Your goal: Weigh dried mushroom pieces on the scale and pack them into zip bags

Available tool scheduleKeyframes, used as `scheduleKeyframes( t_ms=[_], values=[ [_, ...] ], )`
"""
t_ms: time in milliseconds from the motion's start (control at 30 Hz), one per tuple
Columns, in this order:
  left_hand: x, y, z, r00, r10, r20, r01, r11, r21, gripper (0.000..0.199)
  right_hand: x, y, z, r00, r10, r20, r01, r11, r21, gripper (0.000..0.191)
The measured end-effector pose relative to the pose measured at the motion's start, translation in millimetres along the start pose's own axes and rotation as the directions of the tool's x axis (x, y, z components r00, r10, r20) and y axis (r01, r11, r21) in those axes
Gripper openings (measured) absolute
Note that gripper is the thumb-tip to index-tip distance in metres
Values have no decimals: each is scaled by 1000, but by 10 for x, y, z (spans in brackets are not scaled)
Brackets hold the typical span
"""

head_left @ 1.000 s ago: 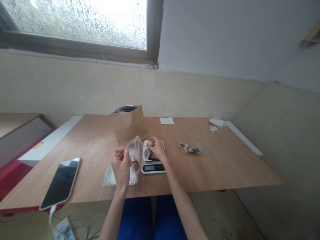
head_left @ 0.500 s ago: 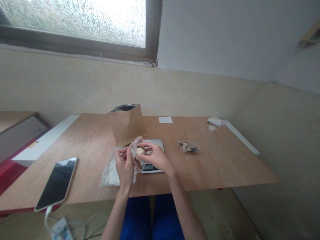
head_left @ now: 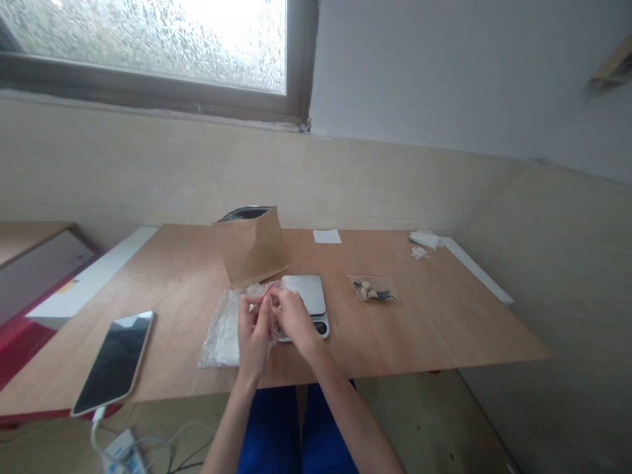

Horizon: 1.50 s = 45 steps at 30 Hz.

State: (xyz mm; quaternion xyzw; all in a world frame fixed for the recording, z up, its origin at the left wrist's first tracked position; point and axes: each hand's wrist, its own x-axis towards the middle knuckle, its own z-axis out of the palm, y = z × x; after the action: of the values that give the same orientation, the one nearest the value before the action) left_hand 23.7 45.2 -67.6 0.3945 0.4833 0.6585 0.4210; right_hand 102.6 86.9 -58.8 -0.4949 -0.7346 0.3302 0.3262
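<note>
Both hands are closed on the top edge of a small clear zip bag [head_left: 269, 288] with a red seal line. My left hand [head_left: 253, 329] pinches it from the left, and my right hand [head_left: 293, 317] grips it close beside. The bag's contents are mostly hidden behind my fingers. Just beyond and to the right lies a kitchen scale [head_left: 307, 293] with a silver plate and dark display. Under and left of my left hand is a larger pile of clear plastic bags [head_left: 220, 339]. Behind stands an open brown paper pouch [head_left: 251, 249].
Right of the scale lies a filled zip bag [head_left: 374, 289] with pale and dark pieces. A phone [head_left: 114, 359] with a charging cable rests at the left edge. White paper [head_left: 326, 237] lies at the back; crumpled white scraps [head_left: 424, 240] sit at the back right.
My right hand has moved left and drawn close to my left hand at the bag's top. The pale piece visible before is now hidden, and more of the scale shows.
</note>
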Motion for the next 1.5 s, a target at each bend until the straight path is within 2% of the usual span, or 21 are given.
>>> scheduleKeyframes(
  t_ms=[133,200,300,367,400,467,533,600,700,800,900,1000,1067,1133,1200,1300,1400,1500],
  values=[
    [57,48,-80,994,8,-114,-4,999,35,32,-53,-13,-122,980,-185,78,177,980,95,21],
    [105,39,-137,985,20,-172,-14,999,41,33,-80,20,-179,975,-222,-19,221,956,192,20],
    [166,-17,-208,976,7,-217,1,999,38,34,-95,180,-199,956,-108,-274,179,952,249,22],
    [185,-59,-230,974,-11,-225,22,999,44,35,-96,351,-167,934,-28,-357,101,977,186,21],
    [188,-74,-233,975,-19,-223,30,998,48,36,-99,442,-142,935,-15,-354,62,991,121,20],
    [183,-87,-223,977,-46,-209,56,998,41,38,-119,605,-83,963,-26,-268,14,999,-48,18],
    [171,-76,-202,977,-83,-198,90,996,24,42,-149,716,-25,987,-40,-156,7,978,-209,21],
    [159,-56,-180,973,-114,-200,118,993,9,46,-177,774,22,994,-30,-108,-6,948,-318,20],
    [158,-41,-169,974,-118,-192,123,992,10,51,-188,811,62,991,-20,-131,-30,929,-369,14],
    [178,-62,-182,980,-104,-171,113,993,39,56,-172,825,53,981,-41,-188,-14,959,-282,15],
    [201,-96,-195,981,-99,-170,110,993,54,54,-167,746,-28,953,-15,-301,-8,997,-74,17],
    [214,-115,-190,978,-104,-179,109,994,21,50,-199,514,-174,917,29,-397,24,992,126,20],
    [218,-114,-177,977,-114,-181,115,993,-3,47,-232,315,-275,922,0,-388,88,973,211,24],
    [219,-108,-163,977,-118,-176,118,993,-15,45,-257,144,-344,943,-71,-326,156,958,243,26],
    [218,-103,-149,979,-115,-170,114,993,-19,43,-260,35,-361,953,-161,-255,214,957,194,25],
    [214,-96,-130,980,-104,-171,104,995,-9,42,-216,-9,-295,946,-258,-196,266,964,16,22],
    [206,-79,-104,984,-89,-152,91,996,7,41,-139,-2,-187,955,-259,-147,238,960,-150,17],
    [183,-47,-66,992,-71,-109,72,997,9,40,-56,-22,-105,976,-207,-74,172,927,-334,11]
  ],
)
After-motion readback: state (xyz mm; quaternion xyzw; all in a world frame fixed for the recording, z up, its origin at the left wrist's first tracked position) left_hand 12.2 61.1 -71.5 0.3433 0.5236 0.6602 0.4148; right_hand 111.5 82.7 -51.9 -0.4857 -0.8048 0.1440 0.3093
